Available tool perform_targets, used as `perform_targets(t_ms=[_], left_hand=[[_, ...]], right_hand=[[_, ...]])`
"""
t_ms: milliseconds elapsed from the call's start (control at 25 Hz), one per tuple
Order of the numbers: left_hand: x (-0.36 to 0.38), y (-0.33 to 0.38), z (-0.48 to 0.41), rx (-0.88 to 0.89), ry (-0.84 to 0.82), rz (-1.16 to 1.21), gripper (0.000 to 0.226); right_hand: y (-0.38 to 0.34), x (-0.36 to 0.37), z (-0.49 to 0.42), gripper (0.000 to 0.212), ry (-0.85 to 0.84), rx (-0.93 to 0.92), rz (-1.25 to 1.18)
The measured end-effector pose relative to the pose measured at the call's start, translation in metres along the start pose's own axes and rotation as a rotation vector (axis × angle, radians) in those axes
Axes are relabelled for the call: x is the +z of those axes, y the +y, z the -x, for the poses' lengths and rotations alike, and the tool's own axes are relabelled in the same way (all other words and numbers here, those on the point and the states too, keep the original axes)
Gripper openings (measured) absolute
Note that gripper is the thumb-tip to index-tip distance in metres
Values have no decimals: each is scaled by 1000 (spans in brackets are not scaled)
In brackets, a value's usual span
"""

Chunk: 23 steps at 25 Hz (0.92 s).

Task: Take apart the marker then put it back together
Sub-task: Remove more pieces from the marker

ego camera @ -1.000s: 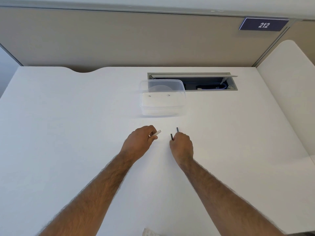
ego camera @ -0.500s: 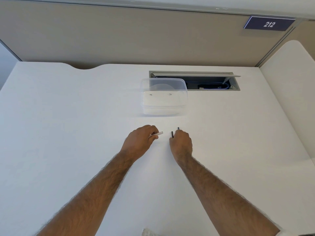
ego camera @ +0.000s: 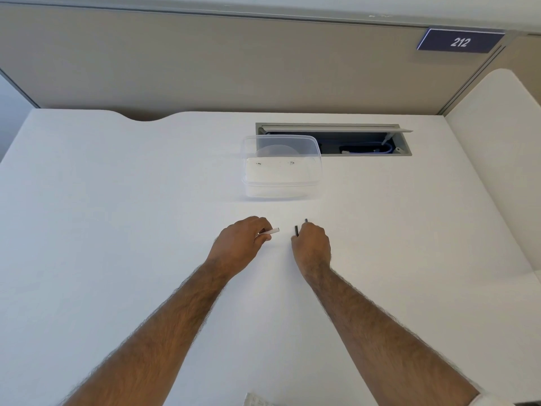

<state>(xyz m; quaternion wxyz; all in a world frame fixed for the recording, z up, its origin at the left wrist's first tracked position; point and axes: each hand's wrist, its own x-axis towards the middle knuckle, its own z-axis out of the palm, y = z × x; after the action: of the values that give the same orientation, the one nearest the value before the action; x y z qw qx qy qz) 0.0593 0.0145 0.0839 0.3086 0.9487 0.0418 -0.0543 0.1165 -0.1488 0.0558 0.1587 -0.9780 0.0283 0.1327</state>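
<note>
- The left hand is resting on the desk with its fingers curled closed, pinching a white barrel whose free end is pointing right toward the other hand.
- The right hand is sitting just right of it, fingers also curled closed, gripping two thin dark pieces: one rod is sticking up from the thumb side, and a second tip is showing just past the knuckles.
- What those dark pieces are is too small to tell; most of each is hiding inside the fist.
- The barrel end and the nearer rod are lying close but apart, with bare desk showing in the gap between the hands.
- A clear tub is standing beyond both hands, well apart from them, slightly nearer the left one.
- An open cable hatch is lying behind the tub, farther off and on the right hand's side.
- A "212" sign is hanging on the partition far beyond the right hand.
</note>
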Motion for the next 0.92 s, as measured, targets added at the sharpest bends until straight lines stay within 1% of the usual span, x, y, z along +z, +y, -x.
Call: perform_targets(t_ms=[360,480,600,640,720,800,920], left_hand=[[0,-1,1,8,17,-8,9],[-1,-2,1,15,25,-12,10],[-1,-3,0,12,35,-14,11],[-1,-4,0,8,40,-11,11],[0,-6,0,0,42,-1,12],[0,-5,1,5,29,-1,13],[0,-4,2,27,26,-14,12]], right_hand=[[1,-1,0,14,-24,-11,9],[4,-1,2,14,-6,-39,-25],[5,-6,7,12,12,-154,-233],[4,-9,10,14,-11,-208,-329],[0,-16,16,21,-111,-289,-496],[-3,-18,19,22,-187,-322,-562],[-9,-18,18,12,-178,-290,-616]])
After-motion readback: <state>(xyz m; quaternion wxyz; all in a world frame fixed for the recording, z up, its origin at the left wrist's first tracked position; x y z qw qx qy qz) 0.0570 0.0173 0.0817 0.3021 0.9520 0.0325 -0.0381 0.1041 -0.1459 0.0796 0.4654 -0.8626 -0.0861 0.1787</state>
